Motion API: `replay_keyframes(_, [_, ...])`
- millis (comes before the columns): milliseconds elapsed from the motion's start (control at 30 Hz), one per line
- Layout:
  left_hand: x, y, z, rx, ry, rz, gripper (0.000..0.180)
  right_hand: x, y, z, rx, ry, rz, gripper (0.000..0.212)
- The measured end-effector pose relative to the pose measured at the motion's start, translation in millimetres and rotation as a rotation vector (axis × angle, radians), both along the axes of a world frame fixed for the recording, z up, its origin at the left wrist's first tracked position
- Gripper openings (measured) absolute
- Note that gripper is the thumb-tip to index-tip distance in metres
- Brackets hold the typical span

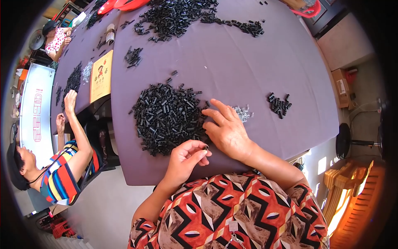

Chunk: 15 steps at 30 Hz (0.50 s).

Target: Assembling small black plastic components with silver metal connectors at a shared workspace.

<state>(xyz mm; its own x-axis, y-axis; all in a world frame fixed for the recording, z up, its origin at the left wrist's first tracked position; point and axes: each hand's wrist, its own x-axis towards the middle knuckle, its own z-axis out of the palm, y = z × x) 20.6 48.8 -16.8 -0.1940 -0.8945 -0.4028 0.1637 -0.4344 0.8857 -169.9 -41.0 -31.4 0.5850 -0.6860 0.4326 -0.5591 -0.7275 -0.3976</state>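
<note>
A big heap of small black cylindrical plastic parts (168, 118) lies on the purple-grey tablecloth in front of me. At its near right edge, my left hand (185, 162) is closed, with a small dark plastic part (205, 147) pinched between thumb and index finger. My right hand (226, 130) reaches over the heap's right side, palm down, its fingers stretched and apart, the tips near or touching the outer pieces. Partly hidden behind that hand is a little pile of clear and silvery bits (243, 113). Farther right sits a small group of black cylindrical parts (279, 105).
A larger black heap (174, 18) covers the table's far side, with a smaller cluster (133, 57) nearer. Red basins (130, 3) stand at the far edge. Left are a yellow booklet (101, 76) and a seated co-worker in a striped shirt (62, 174); another person (57, 41) sits beyond.
</note>
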Motion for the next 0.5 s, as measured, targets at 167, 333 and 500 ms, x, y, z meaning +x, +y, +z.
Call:
replay_keyframes(167, [-0.5,1.2,3.0,0.021,-0.032,-0.003,0.018,2.3,-1.5,-0.9,-0.018,-0.065,-0.006,0.024])
replay_keyframes(333, [0.9,5.0,-1.0,0.015,-0.017,-0.027,0.021,3.1,1.7,-1.0,-0.027,-0.05,-0.018,0.024])
replay_keyframes(500, [0.6,5.4,-0.4,0.012,-0.03,-0.028,0.02,5.7,1.2,-4.8,-0.006,-0.021,0.027,0.017])
